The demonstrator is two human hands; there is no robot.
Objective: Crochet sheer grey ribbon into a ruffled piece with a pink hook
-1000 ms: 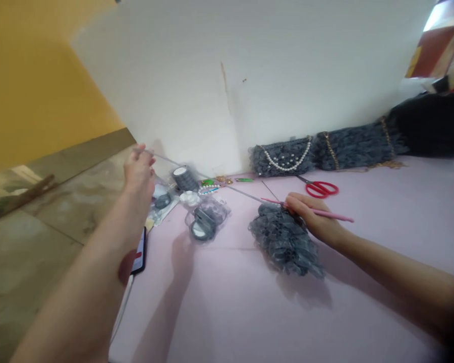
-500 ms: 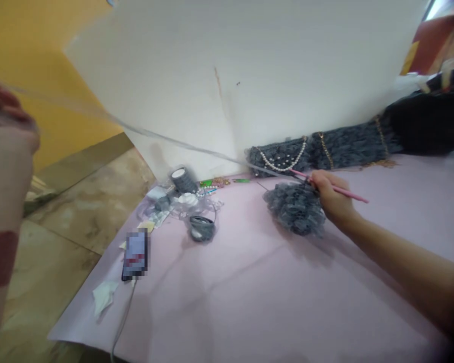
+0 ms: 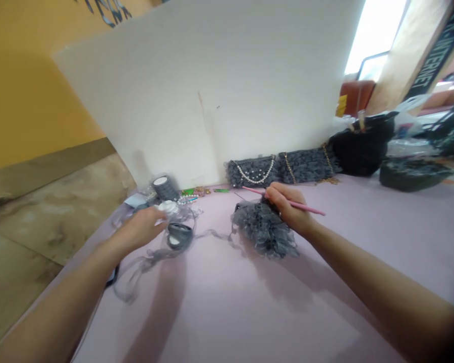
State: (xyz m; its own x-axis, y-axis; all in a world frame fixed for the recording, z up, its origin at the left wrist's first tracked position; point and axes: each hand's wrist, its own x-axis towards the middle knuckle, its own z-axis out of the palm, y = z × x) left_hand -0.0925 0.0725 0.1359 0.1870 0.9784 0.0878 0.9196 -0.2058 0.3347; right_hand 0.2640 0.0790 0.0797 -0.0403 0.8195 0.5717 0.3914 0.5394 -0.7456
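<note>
My right hand [image 3: 287,205] is closed round a pink crochet hook [image 3: 308,207], its tip pointing left. Under that hand hangs a dark grey ruffled ribbon piece [image 3: 265,229], its top edge at my fingers. At the left, my left hand [image 3: 146,227] reaches over the table, slightly blurred, thumb and fingers apart. Just beyond its fingertips sits a white roll [image 3: 169,207]. Beside it lies a grey ribbon spool [image 3: 179,236] on its side. Loose grey ribbon [image 3: 147,262] curls below the left hand and runs toward the ruffled piece.
Against a white board [image 3: 155,101] lean a ruffled grey bag with pearls [image 3: 249,174] and another with a gold chain [image 3: 308,166]. A dark spool [image 3: 165,187] stands at the back left. Black bags [image 3: 363,143] sit at the right. The pink tabletop [image 3: 219,312] ends at the left.
My left hand has come from the far left down to the spools. The ribbon, stretched taut before, now lies slack on the table. The right hand still holds the hook.
</note>
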